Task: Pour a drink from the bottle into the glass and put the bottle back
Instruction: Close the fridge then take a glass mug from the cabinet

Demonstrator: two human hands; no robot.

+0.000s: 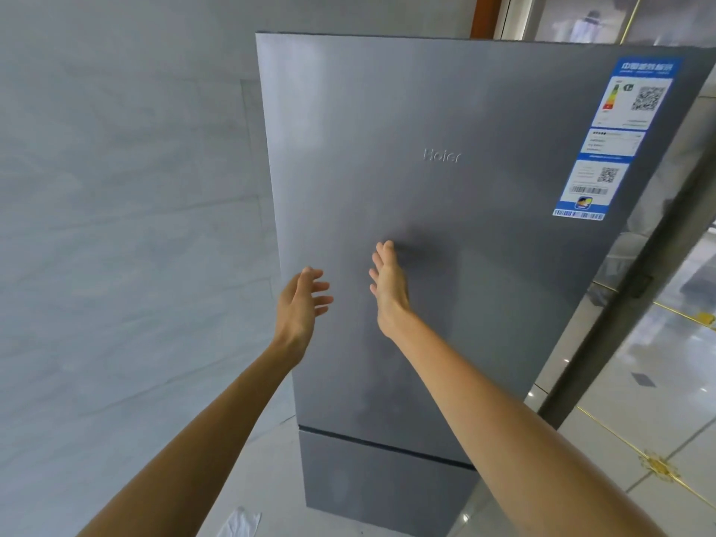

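A tall grey fridge [484, 234] stands in front of me with its upper door closed. My right hand [389, 288] lies with straight fingers against the upper door, near its middle. My left hand [302, 304] hovers just left of it, by the door's left edge, fingers relaxed and spread, holding nothing. No bottle and no glass are in view.
A lower drawer front [379, 486] sits under the upper door. A blue and white energy label [616, 141] is stuck at the door's top right. A pale grey wall [124, 226] runs along the left. Glossy tiled floor [639, 401] lies to the right; white paper [240, 523] lies on the floor.
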